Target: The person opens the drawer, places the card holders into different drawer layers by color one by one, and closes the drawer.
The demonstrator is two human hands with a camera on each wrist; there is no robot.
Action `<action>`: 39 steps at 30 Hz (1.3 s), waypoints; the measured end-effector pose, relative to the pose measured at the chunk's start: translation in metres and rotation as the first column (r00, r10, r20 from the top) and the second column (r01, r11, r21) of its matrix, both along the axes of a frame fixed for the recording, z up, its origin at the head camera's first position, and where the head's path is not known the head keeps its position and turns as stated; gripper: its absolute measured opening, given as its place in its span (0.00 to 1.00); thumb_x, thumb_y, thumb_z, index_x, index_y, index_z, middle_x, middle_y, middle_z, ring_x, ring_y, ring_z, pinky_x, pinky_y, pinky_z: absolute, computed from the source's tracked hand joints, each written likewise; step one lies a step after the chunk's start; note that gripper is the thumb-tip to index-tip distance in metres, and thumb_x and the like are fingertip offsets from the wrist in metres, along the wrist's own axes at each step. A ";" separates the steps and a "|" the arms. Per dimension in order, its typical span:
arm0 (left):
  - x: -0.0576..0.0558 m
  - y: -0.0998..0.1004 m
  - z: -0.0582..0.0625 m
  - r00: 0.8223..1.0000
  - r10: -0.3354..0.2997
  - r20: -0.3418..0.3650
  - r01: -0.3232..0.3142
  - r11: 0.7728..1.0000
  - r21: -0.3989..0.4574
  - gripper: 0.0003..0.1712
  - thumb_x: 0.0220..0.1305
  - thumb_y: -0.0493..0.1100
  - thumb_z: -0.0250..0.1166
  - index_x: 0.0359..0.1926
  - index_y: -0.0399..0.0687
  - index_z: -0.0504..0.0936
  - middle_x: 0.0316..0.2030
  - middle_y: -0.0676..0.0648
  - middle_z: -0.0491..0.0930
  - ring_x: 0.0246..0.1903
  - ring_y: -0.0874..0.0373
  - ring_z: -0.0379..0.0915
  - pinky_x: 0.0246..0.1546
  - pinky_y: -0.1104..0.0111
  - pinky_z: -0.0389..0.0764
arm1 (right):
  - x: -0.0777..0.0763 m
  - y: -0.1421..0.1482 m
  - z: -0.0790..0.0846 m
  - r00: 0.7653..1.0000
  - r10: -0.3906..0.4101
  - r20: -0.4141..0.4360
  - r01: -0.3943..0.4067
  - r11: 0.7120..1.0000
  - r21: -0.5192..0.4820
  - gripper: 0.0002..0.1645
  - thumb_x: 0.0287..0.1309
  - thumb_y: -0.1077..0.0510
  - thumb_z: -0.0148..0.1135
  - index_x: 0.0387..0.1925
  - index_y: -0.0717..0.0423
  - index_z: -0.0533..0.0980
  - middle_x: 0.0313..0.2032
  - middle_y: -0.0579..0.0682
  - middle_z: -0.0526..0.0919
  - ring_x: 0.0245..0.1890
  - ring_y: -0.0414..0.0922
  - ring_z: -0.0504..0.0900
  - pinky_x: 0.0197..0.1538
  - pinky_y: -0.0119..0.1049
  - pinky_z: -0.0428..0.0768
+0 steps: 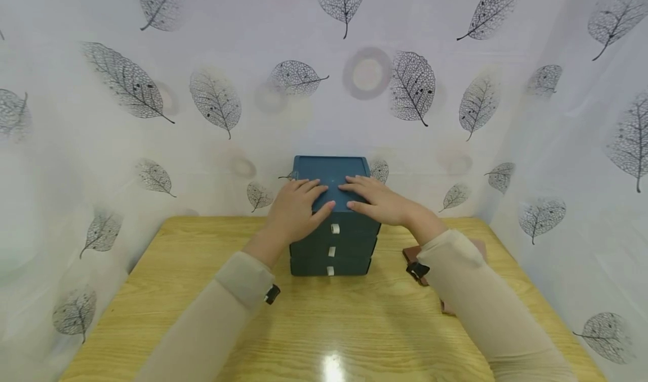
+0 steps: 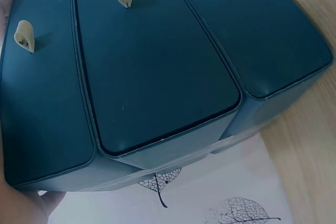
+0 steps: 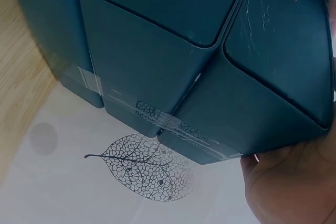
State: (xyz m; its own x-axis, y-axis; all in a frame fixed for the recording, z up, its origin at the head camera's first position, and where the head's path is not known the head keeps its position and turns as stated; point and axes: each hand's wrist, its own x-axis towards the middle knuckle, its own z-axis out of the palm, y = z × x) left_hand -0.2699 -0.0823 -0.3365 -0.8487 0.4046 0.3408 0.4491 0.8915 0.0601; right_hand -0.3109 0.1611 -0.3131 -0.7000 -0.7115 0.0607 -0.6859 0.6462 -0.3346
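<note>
A dark blue drawer box (image 1: 329, 241) with three stacked drawers stands at the middle of the table, each drawer front bearing a small pale pull loop (image 1: 331, 251). On its top left part rests my left hand (image 1: 298, 207), fingers spread and nearly straight. My right hand (image 1: 379, 199) lies on the top right part in much the same way. Close up, the left wrist view shows the drawer fronts (image 2: 157, 66), all pushed in. In the right wrist view the box's side (image 3: 147, 72) carries clear tape, and the right palm (image 3: 294, 187) sits at the top edge.
A brown folded item (image 1: 412, 255), partly covered by my right forearm, lies on the wooden table (image 1: 202, 269) to the right of the box. Behind and on both sides hangs a white curtain (image 1: 243, 10) printed with dark leaves.
</note>
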 end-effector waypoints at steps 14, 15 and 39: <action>0.001 0.004 -0.002 1.000 0.006 -0.029 -0.007 1.000 -0.019 0.36 0.75 0.68 0.42 0.71 0.54 0.71 0.71 0.47 0.67 0.70 0.47 0.61 0.73 0.51 0.57 | 0.002 0.007 -0.009 1.000 -0.024 -0.017 0.023 0.998 -0.057 0.35 0.76 0.39 0.45 0.77 0.48 0.60 0.78 0.55 0.49 0.78 0.57 0.42 0.75 0.62 0.38; 0.001 0.005 -0.003 1.000 0.007 -0.028 -0.007 1.000 -0.015 0.36 0.75 0.68 0.43 0.71 0.54 0.72 0.71 0.47 0.67 0.70 0.47 0.61 0.73 0.51 0.57 | 0.002 0.007 -0.009 0.999 -0.025 -0.021 0.024 0.998 -0.059 0.35 0.76 0.39 0.46 0.76 0.48 0.60 0.78 0.55 0.50 0.78 0.57 0.43 0.75 0.62 0.38; 0.000 0.002 0.001 1.000 0.018 -0.006 -0.018 1.000 -0.002 0.35 0.75 0.67 0.44 0.71 0.53 0.72 0.71 0.46 0.67 0.70 0.47 0.61 0.73 0.51 0.57 | 0.029 0.003 -0.028 0.966 -0.190 -0.175 0.135 0.949 -0.286 0.26 0.76 0.46 0.51 0.65 0.57 0.74 0.72 0.57 0.65 0.73 0.56 0.59 0.71 0.59 0.61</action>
State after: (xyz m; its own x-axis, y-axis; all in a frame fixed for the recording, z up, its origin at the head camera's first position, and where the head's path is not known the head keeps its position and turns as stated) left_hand -0.2695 -0.0806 -0.3353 -0.8537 0.3898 0.3454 0.4332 0.8996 0.0555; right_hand -0.2821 0.1644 -0.3408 -0.7588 -0.5269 0.3829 -0.6493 0.6589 -0.3799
